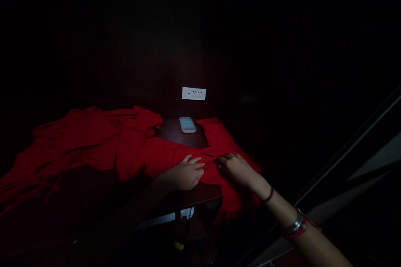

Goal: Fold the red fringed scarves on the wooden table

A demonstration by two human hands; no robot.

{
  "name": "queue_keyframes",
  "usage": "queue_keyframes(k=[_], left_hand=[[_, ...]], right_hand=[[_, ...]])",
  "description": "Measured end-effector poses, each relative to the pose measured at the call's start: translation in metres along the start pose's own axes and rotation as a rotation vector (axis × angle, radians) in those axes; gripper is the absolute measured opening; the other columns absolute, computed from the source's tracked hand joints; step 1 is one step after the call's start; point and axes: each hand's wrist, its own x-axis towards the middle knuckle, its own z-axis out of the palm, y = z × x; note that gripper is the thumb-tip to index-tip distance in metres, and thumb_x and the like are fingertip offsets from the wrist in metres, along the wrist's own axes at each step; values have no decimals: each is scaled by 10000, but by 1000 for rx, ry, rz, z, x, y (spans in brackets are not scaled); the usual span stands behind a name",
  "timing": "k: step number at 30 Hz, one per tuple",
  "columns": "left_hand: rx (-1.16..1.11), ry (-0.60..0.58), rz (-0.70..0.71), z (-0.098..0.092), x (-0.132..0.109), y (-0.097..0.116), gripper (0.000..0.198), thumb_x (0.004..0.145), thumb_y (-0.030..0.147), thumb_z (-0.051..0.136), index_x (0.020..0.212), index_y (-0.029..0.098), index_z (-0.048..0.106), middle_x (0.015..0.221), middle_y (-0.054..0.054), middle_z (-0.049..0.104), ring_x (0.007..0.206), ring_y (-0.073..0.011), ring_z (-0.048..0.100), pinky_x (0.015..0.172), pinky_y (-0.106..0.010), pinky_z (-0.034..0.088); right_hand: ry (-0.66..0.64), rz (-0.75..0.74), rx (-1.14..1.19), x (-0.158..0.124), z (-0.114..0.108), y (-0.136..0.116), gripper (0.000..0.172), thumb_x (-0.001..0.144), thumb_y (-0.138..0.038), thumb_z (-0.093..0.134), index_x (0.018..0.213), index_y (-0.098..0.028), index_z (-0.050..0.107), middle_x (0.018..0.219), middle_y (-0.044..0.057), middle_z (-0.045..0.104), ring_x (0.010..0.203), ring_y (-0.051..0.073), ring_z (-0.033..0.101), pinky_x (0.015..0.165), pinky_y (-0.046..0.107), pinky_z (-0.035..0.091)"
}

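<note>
A red scarf (169,150) with fringed ends lies across a dark wooden table (200,193), bunched up toward the left and spread flatter at the right. Resting on its near middle part, my left hand (187,174) has its fingers spread and a ring on one of them. Just to the right, my right hand (236,168) lies on the same cloth, palm down, its fingers slightly bent and their tips in shadow. One fringed end hangs over the table's right front corner, below my right hand.
Behind the scarf a phone (187,125) lies on the table by the wall. A white socket panel (194,93) is set in the dark wall above it. Under the table are a cable and a small yellow thing (178,245). The surroundings are very dark.
</note>
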Motion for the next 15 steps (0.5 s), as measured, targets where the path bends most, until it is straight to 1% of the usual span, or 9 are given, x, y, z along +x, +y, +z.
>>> queue_keyframes(k=[2,4,6,7,9,11,13,15], left_hand=[[12,5,-10,0,2,0,221,785,206,395,931,185,560,1137,-58,530,1122,-243,377,902,-427,256],[22,13,-18,-1,2,1,235,791,201,384,947,181,558,1136,-57,533,1130,-240,368,908,-425,253],[23,15,-21,-2,0,2,244,797,200,374,959,178,555,1141,-58,530,1136,-240,362,908,-425,259],[21,15,-23,-3,-1,3,248,801,203,369,965,177,553,1144,-58,529,1136,-239,363,907,-427,263],[15,15,-29,-3,-2,4,253,807,208,362,974,178,550,1147,-57,526,1137,-235,363,910,-431,266],[10,20,-39,-3,-2,5,261,815,206,348,974,176,554,1142,-58,529,1142,-231,359,916,-436,263],[6,27,-48,-1,-1,5,271,818,204,342,983,169,554,1145,-68,526,1141,-231,363,920,-441,263],[3,29,-46,1,-1,4,266,810,200,356,981,160,556,1153,-78,520,1137,-239,369,920,-449,266]], right_hand=[[17,38,-60,13,2,-1,273,836,-194,343,990,-171,568,993,104,575,922,195,510,774,313,381],[24,64,-100,25,7,3,281,819,-144,346,987,-170,570,1093,111,523,980,212,471,771,320,382],[41,72,-110,32,11,7,269,812,-161,364,981,-165,574,1172,119,459,1025,236,431,763,329,386],[46,64,-108,34,12,10,255,809,-180,378,957,-161,584,1171,122,453,1017,244,431,751,329,390],[42,42,-102,36,12,12,228,802,-197,397,872,-151,609,1090,125,497,944,236,471,721,315,396],[31,37,-87,37,12,14,233,805,-173,384,813,-144,615,992,123,541,878,214,501,716,295,387],[10,44,-49,37,12,16,220,808,-172,384,844,-143,599,949,114,564,862,196,512,725,275,377],[-15,58,-4,38,14,18,202,795,-223,435,929,-145,563,965,102,570,897,201,504,733,270,373]])
